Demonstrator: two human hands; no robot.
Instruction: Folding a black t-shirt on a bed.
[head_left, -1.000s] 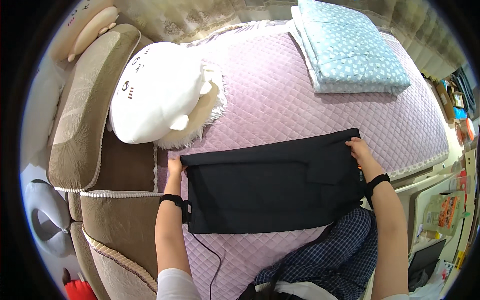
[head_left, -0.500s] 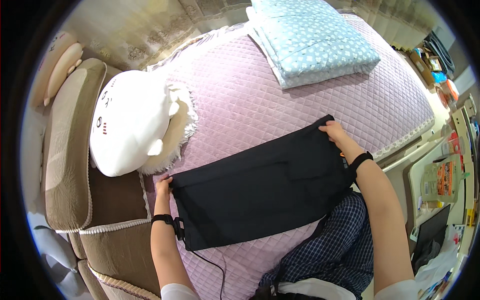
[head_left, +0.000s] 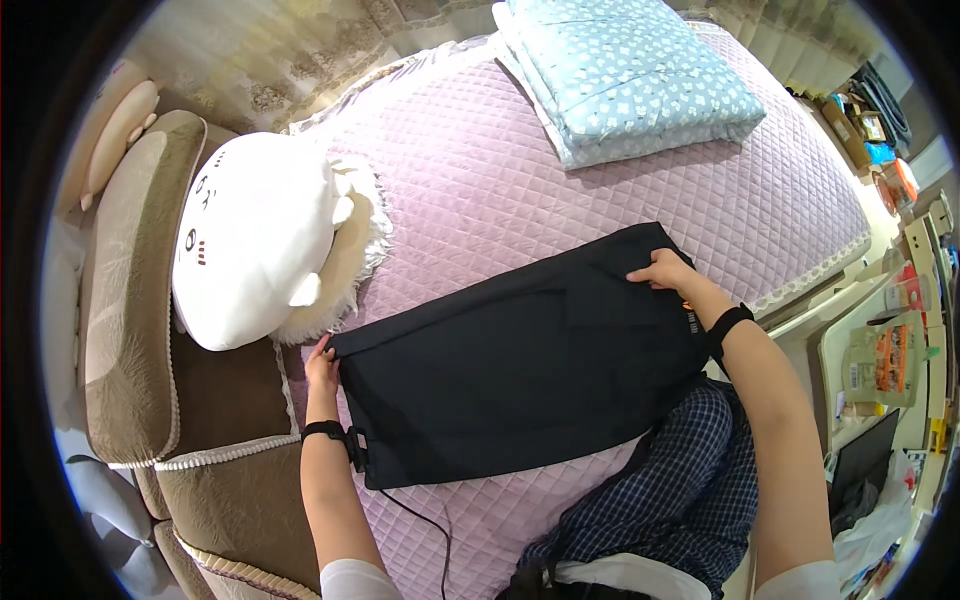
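Note:
A black folded cloth (head_left: 500, 370), perhaps a garment, lies spread flat on the pink quilted bed cover (head_left: 450, 200). Small orange and white marks show near its right edge. My left hand (head_left: 322, 368) pinches its far left corner, the fingertips closed at the edge. My right hand (head_left: 668, 272) rests on top near the far right corner, thumb and forefinger stretched out and apart. That corner lies free of the fingers. Both wrists wear black straps, and a thin black cable runs from beside the left one.
A large white plush toy (head_left: 250, 240) lies against the brown padded headboard (head_left: 140, 300) at left. A folded blue floral quilt (head_left: 650, 90) sits at the far side. My knees in checked trousers (head_left: 650, 490) are close in front. Cluttered shelves (head_left: 880, 370) line the right.
My right hand has let go of the far right corner and slid slightly inward onto the cloth. The left hand has shifted slightly farther away, still at its corner.

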